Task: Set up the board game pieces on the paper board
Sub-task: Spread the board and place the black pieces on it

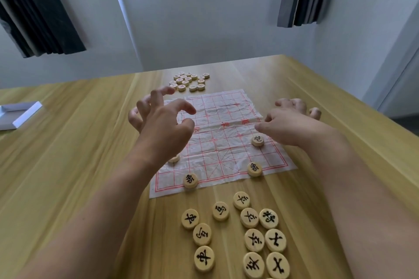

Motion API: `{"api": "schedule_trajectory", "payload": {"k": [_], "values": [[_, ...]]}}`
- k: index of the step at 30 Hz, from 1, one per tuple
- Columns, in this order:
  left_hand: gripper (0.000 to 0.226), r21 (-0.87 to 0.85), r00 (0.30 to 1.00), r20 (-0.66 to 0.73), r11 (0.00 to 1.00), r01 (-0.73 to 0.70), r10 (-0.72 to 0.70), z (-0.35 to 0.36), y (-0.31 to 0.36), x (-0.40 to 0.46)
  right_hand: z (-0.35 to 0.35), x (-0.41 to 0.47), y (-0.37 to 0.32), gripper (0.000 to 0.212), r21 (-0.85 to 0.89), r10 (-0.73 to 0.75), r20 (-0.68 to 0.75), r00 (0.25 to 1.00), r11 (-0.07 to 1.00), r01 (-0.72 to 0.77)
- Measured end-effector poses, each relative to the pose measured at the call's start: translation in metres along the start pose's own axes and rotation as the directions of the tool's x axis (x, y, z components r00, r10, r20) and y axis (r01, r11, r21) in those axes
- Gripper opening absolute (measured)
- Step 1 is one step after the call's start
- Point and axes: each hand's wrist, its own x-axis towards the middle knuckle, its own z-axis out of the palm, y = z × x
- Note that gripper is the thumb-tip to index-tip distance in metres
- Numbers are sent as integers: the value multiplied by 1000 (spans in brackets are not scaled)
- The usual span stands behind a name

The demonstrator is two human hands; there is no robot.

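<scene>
A creased paper board [226, 120] with a red grid lies on the wooden table. Three round wooden pieces with black characters stand on it: one at the near left corner [190, 180], one at the near right [254, 169], one further up the right side [257, 140]. Another piece [174, 158] is partly hidden under my left wrist. My left hand [163, 124] hovers over the board's left side, fingers spread and curled, holding nothing. My right hand [290, 122] hangs over the board's right edge, fingers loosely bent, empty.
Several black-lettered pieces [249, 233] lie loose on the table near me. A cluster of red-lettered pieces [189, 81] sits beyond the board's far edge. A white box lid [18, 114] lies at the far left. The table's right edge [362, 106] runs close to the wall.
</scene>
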Motion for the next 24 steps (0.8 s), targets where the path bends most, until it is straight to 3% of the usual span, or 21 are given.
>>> {"api": "schedule_trajectory", "payload": {"k": [8, 16, 24], "values": [[33, -39, 999, 28, 999, 23, -22, 1, -1, -1, 4, -4, -1, 7, 19, -36, 23, 999, 999, 36], [24, -50, 998, 56, 998, 33, -30, 3, -1, 0, 3, -4, -3, 8, 13, -48, 14, 999, 999, 48], [22, -71, 999, 53, 997, 9, -6, 6, 5, -4, -8, -9, -19, 19, 133, -174, -238, 956, 969, 209]]}}
